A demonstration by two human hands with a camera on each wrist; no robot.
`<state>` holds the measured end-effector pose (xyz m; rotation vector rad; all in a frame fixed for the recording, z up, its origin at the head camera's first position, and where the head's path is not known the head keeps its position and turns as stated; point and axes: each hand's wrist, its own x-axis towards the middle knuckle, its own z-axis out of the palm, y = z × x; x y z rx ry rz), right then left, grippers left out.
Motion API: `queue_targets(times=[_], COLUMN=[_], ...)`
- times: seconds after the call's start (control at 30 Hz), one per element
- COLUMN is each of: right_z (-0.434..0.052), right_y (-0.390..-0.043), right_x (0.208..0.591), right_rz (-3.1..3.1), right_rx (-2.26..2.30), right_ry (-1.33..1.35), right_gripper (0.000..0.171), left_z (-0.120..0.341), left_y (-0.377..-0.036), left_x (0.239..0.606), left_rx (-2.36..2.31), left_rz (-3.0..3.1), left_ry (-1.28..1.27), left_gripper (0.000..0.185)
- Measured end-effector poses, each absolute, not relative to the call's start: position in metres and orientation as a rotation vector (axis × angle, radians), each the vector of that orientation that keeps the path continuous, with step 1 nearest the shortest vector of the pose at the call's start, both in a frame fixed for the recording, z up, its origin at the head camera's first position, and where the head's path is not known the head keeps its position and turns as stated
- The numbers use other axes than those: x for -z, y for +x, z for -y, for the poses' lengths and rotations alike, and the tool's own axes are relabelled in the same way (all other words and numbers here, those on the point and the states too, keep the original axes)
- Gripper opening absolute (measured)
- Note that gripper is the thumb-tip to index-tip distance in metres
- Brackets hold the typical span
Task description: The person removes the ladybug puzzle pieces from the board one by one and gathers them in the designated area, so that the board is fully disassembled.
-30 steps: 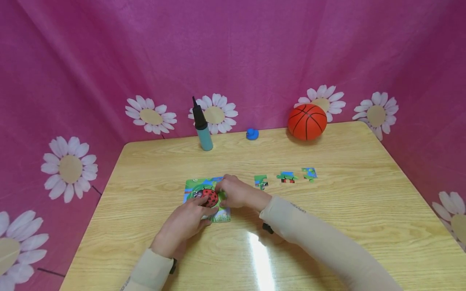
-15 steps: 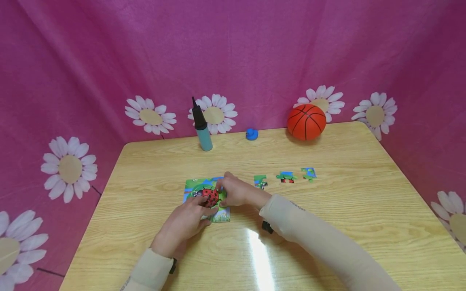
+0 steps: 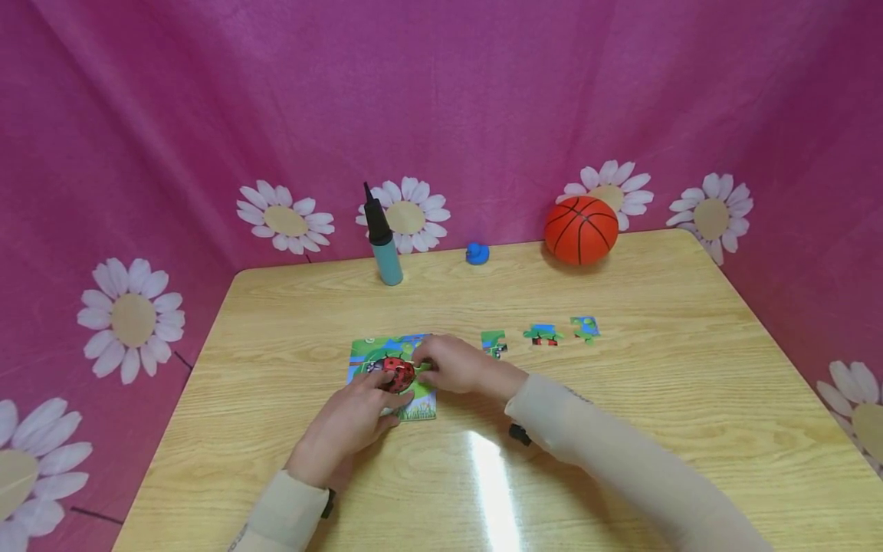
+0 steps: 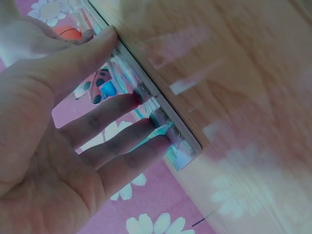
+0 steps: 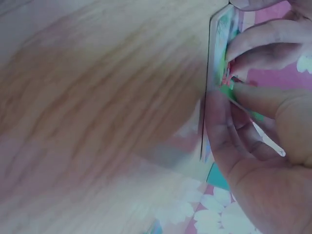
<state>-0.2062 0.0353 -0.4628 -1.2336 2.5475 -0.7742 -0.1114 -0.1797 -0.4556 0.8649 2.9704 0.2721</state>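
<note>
A ladybird jigsaw puzzle (image 3: 367, 349) lies flat in its frame on the wooden table, partly covered by both hands. My left hand (image 3: 350, 414) rests on its lower left part with the fingers extended; in the left wrist view the fingertips (image 4: 161, 141) touch the picture and the thumb lies at the frame's edge. Over the puzzle's right side, my right hand (image 3: 461, 366) pinches a green puzzle piece (image 5: 227, 91) between thumb and fingers, tilted against the board. Most of that piece is hidden by the fingers.
Three loose puzzle pieces lie right of the puzzle: one green (image 3: 493, 341), one with red (image 3: 543, 335) and one blue-green (image 3: 586, 329). Along the back stand a teal hand pump (image 3: 388, 261), a blue rubber duck (image 3: 477, 254) and an orange ball (image 3: 582, 231), before a pink curtain (image 3: 483, 115).
My right hand has shifted slightly to the right and its fingers have drawn back from the ladybird's side, the green piece tilting up with them. My left hand has stayed in place.
</note>
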Motion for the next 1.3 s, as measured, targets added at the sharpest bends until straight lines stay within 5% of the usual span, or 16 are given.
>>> queue_targets(times=[0.13,0.5,1.3], right_z=[-0.045,-0.091,-0.231], right_y=[-0.208,-0.209,-0.213], right_x=[0.46,0.451,0.447], right_rz=[-2.546,-2.476,-2.248], right_rx=[0.833,0.846,0.883], right_ry=[-1.145,-1.109,-0.953], right_gripper=[0.022,0.007,0.012], left_z=[0.179,0.178,0.18], left_y=[-0.112,-0.111,-0.109], left_x=[0.456,0.456,0.459], left_rx=[-0.279,-0.311,-0.341], left_rz=[-2.97,-2.934,-2.939], left_ry=[0.867,0.748,0.748], left_gripper=[0.041,0.041,0.041])
